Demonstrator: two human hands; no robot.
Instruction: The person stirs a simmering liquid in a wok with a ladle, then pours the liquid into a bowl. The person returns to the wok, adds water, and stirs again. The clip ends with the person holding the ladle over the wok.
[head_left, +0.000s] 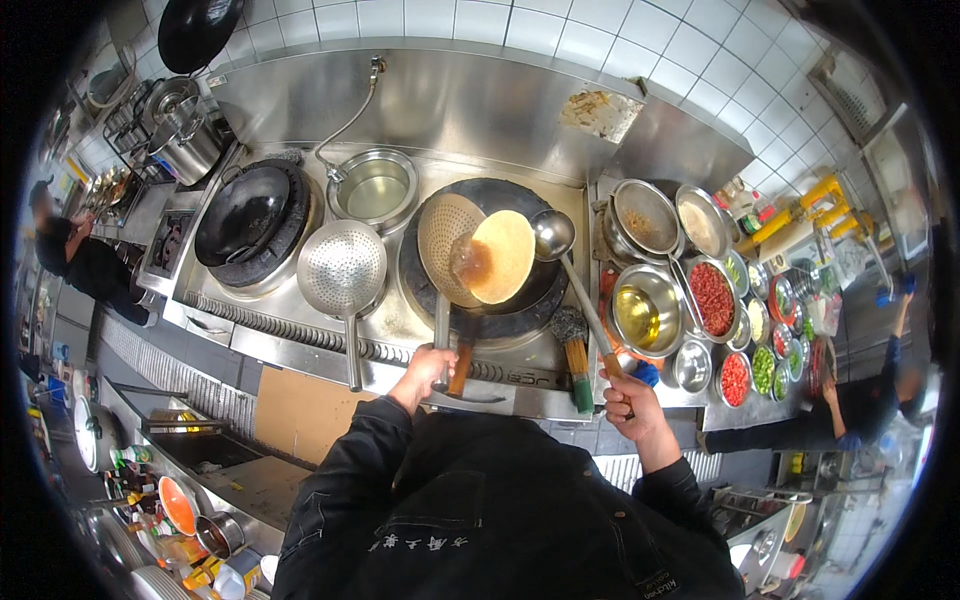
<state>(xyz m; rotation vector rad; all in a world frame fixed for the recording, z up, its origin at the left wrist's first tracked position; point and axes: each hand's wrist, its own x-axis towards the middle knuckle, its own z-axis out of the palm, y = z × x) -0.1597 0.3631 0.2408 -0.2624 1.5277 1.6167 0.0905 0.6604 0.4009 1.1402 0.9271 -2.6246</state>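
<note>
My left hand (431, 371) grips the metal handle of a perforated skimmer (442, 232), tilted over the wok (544, 289) on the right burner. A brown wooden handle (460, 364) runs close beside that grip; whether my fingers also hold it I cannot tell. Overlapping the skimmer's right side is a round tan pancake-like disc (506, 255), with a blurred, glossy brown mass (472, 264) at its left edge. What supports the disc is hidden. In my right hand (630, 405) is the wooden-ended handle of a steel ladle (553, 231), its bowl just right of the disc.
Another perforated skimmer (342, 266) lies left of the wok, near a pot of liquid (375, 187) and a second wok (244, 214). A bristle brush (576, 360) rests on the front edge. Oil (637, 313) and several ingredient bowls (735, 380) stand right. People work at both sides.
</note>
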